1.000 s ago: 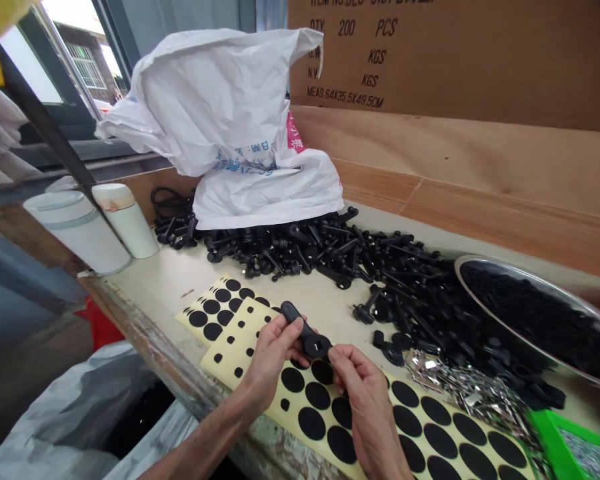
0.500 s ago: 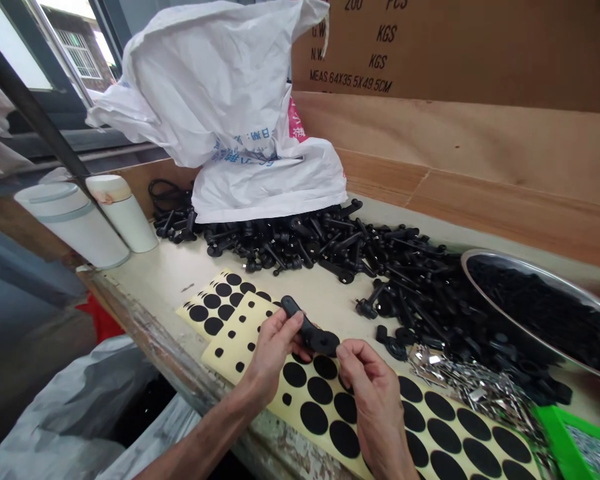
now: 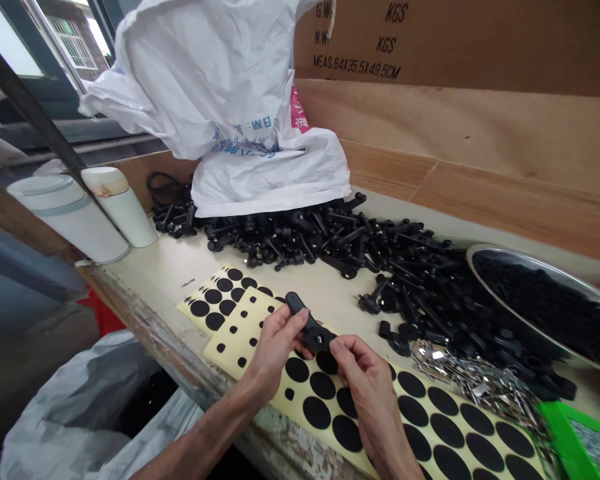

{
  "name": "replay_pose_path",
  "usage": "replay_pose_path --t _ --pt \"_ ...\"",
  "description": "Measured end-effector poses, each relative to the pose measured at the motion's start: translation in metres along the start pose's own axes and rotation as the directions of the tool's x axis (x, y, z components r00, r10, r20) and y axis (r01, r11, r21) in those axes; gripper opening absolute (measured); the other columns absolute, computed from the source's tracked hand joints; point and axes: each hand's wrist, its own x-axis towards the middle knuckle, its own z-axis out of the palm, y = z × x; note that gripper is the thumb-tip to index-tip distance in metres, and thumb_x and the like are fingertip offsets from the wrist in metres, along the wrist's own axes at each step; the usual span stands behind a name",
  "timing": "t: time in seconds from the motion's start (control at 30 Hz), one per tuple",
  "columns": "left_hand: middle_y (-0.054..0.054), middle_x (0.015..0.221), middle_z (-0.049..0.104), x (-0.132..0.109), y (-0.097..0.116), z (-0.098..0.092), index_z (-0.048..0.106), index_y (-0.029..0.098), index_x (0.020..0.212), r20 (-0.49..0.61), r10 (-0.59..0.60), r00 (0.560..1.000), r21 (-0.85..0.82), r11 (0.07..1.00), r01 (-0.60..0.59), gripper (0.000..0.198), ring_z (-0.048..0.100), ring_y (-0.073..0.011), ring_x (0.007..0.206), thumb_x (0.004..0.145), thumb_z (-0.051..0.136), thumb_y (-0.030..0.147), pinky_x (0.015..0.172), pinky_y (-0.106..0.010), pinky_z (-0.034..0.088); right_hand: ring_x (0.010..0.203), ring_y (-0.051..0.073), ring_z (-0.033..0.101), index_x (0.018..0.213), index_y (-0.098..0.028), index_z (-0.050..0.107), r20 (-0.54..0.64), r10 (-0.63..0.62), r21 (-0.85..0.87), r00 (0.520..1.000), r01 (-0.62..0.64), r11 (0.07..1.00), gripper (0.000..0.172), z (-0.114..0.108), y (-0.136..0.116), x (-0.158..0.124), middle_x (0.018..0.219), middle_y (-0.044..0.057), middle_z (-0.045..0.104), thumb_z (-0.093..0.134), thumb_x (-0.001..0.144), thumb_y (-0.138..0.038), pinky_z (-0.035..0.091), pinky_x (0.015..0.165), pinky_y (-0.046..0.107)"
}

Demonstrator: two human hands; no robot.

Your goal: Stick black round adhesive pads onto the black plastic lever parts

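Note:
My left hand [image 3: 275, 348] grips a black plastic lever part [image 3: 307, 325] by its stem, just above a yellow backing sheet [image 3: 433, 427] of round black stickers. My right hand [image 3: 363, 383] is pinched with its fingertips against the round end of that part. What the fingertips hold, if anything, is hidden. A second yellow sticker sheet [image 3: 215, 303] lies to the left on the table.
A heap of black lever parts [image 3: 330, 243] spreads across the table behind my hands, under a white sack [image 3: 230, 107]. A metal bowl [image 3: 545, 307] of small black pieces stands right, with shiny metal clips [image 3: 480, 383] and a green tray [image 3: 580, 443]. Two white cups [image 3: 95, 210] stand left.
My right fingertips have come back onto the round end of the lever part after drawing slightly away. The view has tilted down a little.

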Motion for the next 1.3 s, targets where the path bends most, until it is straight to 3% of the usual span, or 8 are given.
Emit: replay_pose_path --t 0.43,0.67,0.97,1.3 --pt "-0.008 0.082 0.068 -0.0001 0.0005 -0.0006 0.060 0.013 0.086 -0.013 -0.020 1.000 -0.013 1.000 0.020 0.032 0.060 -0.0130 0.060 0.081 0.063 0.045 0.048 -0.021 0.046 0.052 0.010 0.030 0.067 -0.018 0.060 -0.002 0.001 0.004 1.000 -0.001 1.000 0.033 -0.0007 -0.0005 0.0014 0.054 -0.005 0.039 0.068 0.074 -0.049 0.023 0.049 0.024" --pt "-0.008 0.082 0.069 -0.0010 0.0013 0.0001 0.061 0.013 0.084 -0.008 -0.018 1.000 -0.016 1.000 0.018 0.031 0.060 -0.0131 0.060 0.080 0.064 0.045 0.049 -0.021 0.046 0.050 0.009 0.027 0.069 -0.019 0.057 0.051 0.081 0.078 0.995 -0.085 0.993 0.033 -0.0019 0.0042 0.0021 0.053 -0.006 0.038 0.067 0.076 -0.049 0.021 0.047 0.023" --pt "-0.008 0.082 0.069 -0.0008 0.0022 -0.0002 0.061 0.013 0.087 -0.016 -0.016 1.000 -0.004 1.000 0.016 0.032 0.059 -0.0129 0.061 0.081 0.063 0.044 0.049 -0.021 0.047 0.051 0.010 0.030 0.068 -0.018 0.058 0.008 -0.005 0.008 1.000 0.005 1.000 0.033 -0.0005 0.0052 0.0030 0.054 -0.005 0.040 0.067 0.076 -0.049 0.025 0.049 0.024" --pt "-0.008 0.085 0.069 0.0009 -0.0014 -0.0017 0.062 0.014 0.089 -0.007 0.009 1.000 -0.015 1.000 -0.009 0.032 0.059 -0.0129 0.062 0.081 0.063 0.045 0.053 -0.023 0.048 0.050 0.010 0.028 0.067 -0.018 0.059 0.002 -0.016 -0.030 1.000 0.017 0.999 0.033 -0.0007 0.0023 0.0002 0.052 -0.006 0.037 0.066 0.076 -0.049 0.022 0.046 0.023"
